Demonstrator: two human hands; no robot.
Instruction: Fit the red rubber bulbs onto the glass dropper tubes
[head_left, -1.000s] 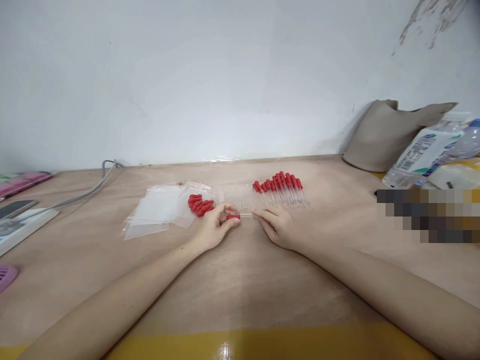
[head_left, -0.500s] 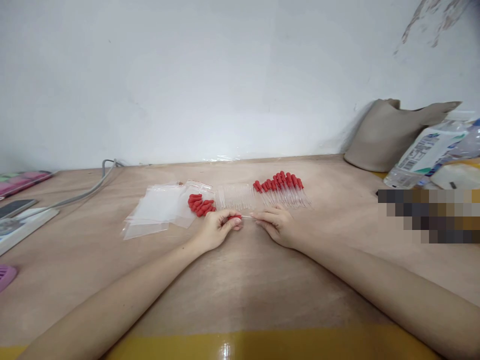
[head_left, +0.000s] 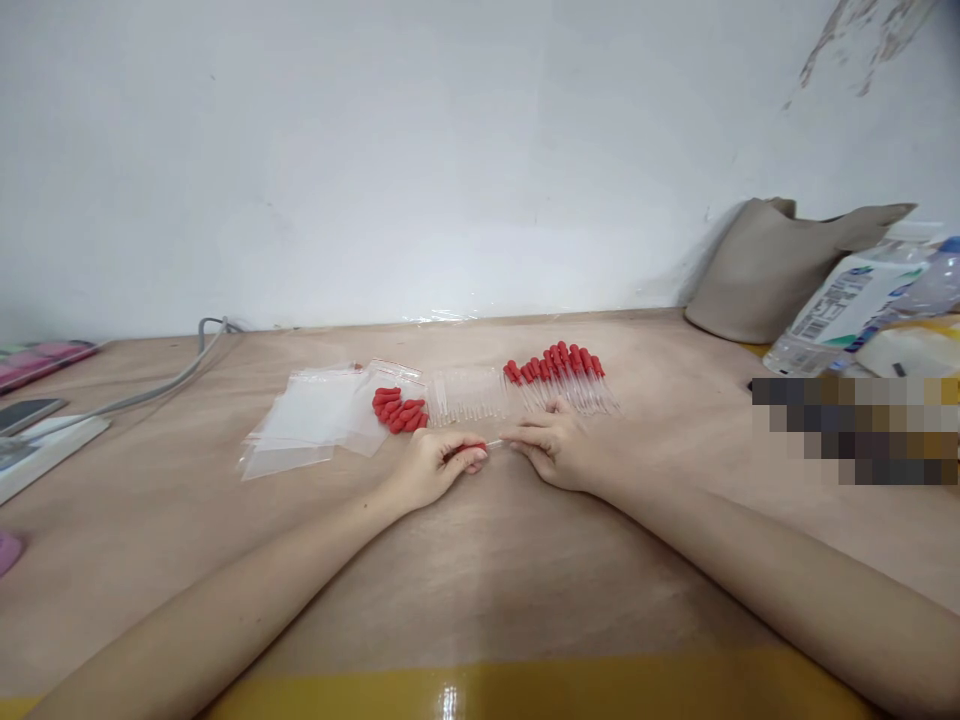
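Note:
My left hand (head_left: 442, 467) is closed around a red rubber bulb (head_left: 477, 450), most of it hidden by the fingers. A thin clear dropper tube (head_left: 494, 443) runs from the bulb toward my right hand (head_left: 553, 448), whose fingertips pinch its other end. Just beyond my left hand lies a small pile of loose red bulbs (head_left: 405, 412). Behind the gap between my hands is a row of bare clear tubes (head_left: 469, 395). Past my right hand, several droppers with red bulbs (head_left: 562, 365) lie side by side, tubes pointing toward me.
Clear zip bags (head_left: 307, 415) lie overlapping at the left. Farther left are a grey cable (head_left: 169, 385), a white power strip (head_left: 56, 455) and a phone (head_left: 30, 415). A grey-brown bag (head_left: 765, 270) and a plastic bottle (head_left: 847, 300) stand at the back right, against the wall.
My left hand has tilted slightly and moved a little nearer my right hand, so less tube shows between them. Both hands keep their hold.

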